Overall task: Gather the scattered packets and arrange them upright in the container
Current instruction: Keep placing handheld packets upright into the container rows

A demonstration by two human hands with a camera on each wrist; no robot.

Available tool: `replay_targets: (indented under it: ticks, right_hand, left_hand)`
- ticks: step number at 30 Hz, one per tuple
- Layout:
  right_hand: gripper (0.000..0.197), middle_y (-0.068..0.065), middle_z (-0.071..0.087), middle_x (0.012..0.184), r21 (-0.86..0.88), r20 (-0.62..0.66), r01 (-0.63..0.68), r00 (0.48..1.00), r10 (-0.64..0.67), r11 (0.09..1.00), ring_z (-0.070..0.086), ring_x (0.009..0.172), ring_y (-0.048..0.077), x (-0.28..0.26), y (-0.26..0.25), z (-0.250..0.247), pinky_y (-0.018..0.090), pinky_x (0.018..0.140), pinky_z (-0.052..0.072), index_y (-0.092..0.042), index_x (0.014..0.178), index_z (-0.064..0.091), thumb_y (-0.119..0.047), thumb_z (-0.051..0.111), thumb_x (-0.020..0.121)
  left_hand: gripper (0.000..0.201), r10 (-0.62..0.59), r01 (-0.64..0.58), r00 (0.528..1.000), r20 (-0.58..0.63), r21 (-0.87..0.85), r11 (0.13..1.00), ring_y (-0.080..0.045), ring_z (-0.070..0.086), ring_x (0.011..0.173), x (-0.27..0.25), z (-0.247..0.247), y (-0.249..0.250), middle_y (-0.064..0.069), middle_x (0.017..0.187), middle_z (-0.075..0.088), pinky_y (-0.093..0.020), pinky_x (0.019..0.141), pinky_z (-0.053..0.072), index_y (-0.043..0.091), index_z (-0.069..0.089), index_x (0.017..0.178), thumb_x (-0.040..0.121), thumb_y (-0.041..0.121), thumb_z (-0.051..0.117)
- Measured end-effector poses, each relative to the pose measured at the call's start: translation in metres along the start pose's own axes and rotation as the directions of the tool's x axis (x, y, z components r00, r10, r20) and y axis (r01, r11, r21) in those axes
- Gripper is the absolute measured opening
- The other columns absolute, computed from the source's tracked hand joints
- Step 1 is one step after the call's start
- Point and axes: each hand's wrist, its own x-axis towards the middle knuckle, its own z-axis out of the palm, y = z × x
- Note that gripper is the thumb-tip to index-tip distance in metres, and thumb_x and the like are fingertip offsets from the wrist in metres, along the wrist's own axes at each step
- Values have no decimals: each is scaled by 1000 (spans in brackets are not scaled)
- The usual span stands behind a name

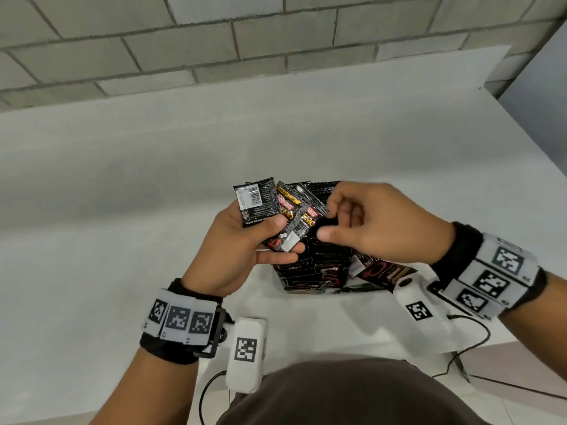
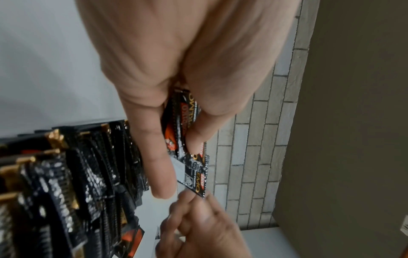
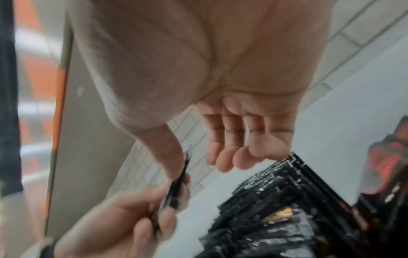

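Our left hand [image 1: 236,250] grips a fan of packets [image 1: 260,200], long axes pointing away from us, and our right hand [image 1: 377,225], just beside it, pinches the rightmost packet [image 1: 311,217] by a corner between curled fingers [image 1: 340,194], both directly above the upright row [image 1: 306,268] on the counter [image 1: 122,179].

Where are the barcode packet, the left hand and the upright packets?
barcode packet [image 1: 256,199]: head view, on its printed back.
left hand [image 1: 228,251]: head view, on the palm.
upright packets [image 1: 303,266]: head view, on their top edges.
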Motion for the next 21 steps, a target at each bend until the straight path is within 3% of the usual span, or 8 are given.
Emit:
replay_targets:
  ticks: [3, 7, 9, 14, 18, 21]
  right_hand:
    - [25, 3, 69, 77, 248, -106, 10, 994, 17, 969, 60, 64, 10, 3, -7, 0, 35, 66, 53, -18, 90, 68, -37, 81, 81]
    - [19, 18, 70, 74, 388, -136, -8, 989, 66, 922, 66, 60, 21, 4, -3, -2, 36, 58, 58, -3, 88, 69, -18, 81, 84]
    - [16, 17, 70, 73, 439, -139, -23, 986, 94, 898, 65, 61, 26, 3, 1, -7, 39, 62, 57, -5, 89, 70, -16, 81, 83]
    - [17, 19, 71, 77, 478, -111, -55, 986, 122, 877, 62, 62, 30, 1, 6, -10, 39, 63, 55, -14, 93, 74, -19, 83, 80]
    - [11, 14, 65, 73, 459, -199, -23, 971, 128, 888, 55, 55, 18, -2, 6, -15, 29, 55, 49, -10, 90, 73, -17, 79, 85]
    - [9, 3, 66, 70, 453, -234, -16, 963, 136, 891, 54, 52, 16, -3, 9, -22, 30, 59, 51, -9, 91, 71, -15, 76, 88]
  left_hand:
    - [37, -10, 11, 998, 55, -7, 1000, -42, 76, 86, 1, 9, -2, -21, 110, 75, -39, 66, 62, 9, 60, 130, 93, 9, 65]
    - [38, 10, -10, 1000, 29, -1, 1000, -38, 76, 86, 4, 10, -1, -18, 109, 76, -40, 65, 62, 9, 61, 128, 90, 10, 67]
    - [38, 31, -31, 999, -28, 7, 1000, -34, 76, 85, 5, 5, 0, -14, 108, 77, -40, 66, 62, 10, 63, 126, 88, 12, 68]
    - [31, 63, -61, 994, -94, 32, 998, -42, 68, 83, 7, -2, -2, -23, 112, 73, -40, 67, 62, 6, 63, 124, 93, 3, 66]
    - [30, 142, -136, 978, -154, 51, 989, -42, 70, 80, 9, -6, -2, -25, 102, 73, -40, 68, 62, 2, 60, 124, 95, 0, 66]
    - [25, 167, -156, 971, -173, 75, 985, -34, 71, 76, 9, -16, 1, -18, 93, 74, -40, 69, 61, -1, 60, 121, 96, 0, 65]
